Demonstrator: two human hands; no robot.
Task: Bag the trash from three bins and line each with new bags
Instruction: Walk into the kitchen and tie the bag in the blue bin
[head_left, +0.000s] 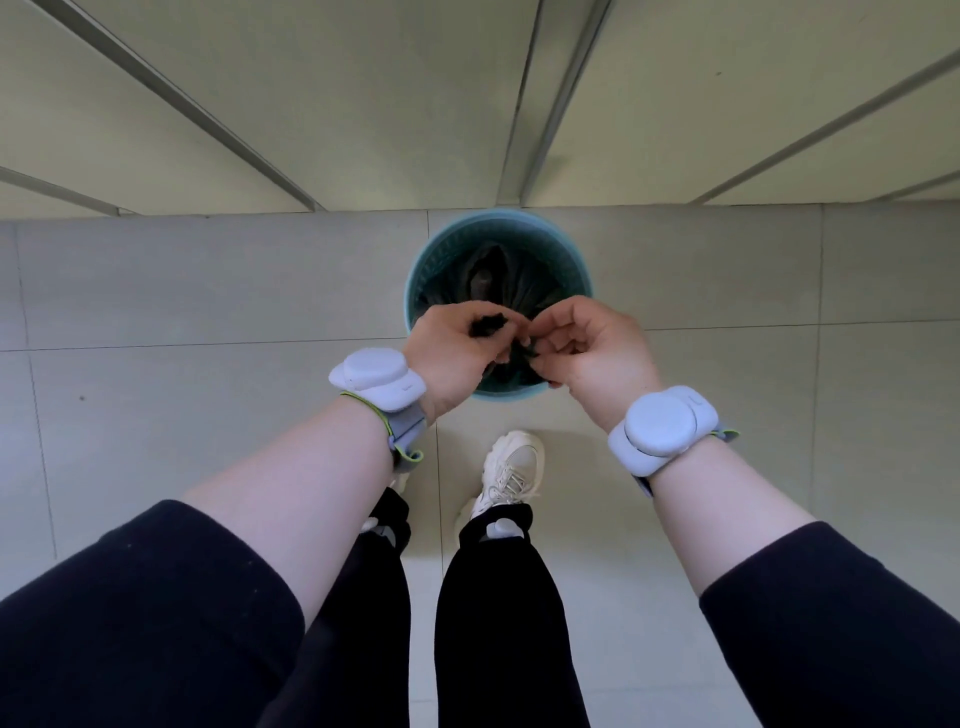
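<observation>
A round teal bin (571, 249) stands on the tiled floor against the wall, seen from straight above. Inside it sits a black trash bag (498, 280), gathered toward its top. Both hands hover over the near rim of the bin. My left hand (457, 353) grips a bunched end of the black bag in curled fingers. My right hand (592, 353) pinches another bit of the bag's top between thumb and fingertips. The two hands almost touch, and they hide the near part of the bin and the bag's neck.
Pale wall panels with grey grooves (519, 104) rise right behind the bin. Light floor tiles (208, 291) spread to both sides. My white shoe (511, 473) and black trouser legs stand just in front of the bin.
</observation>
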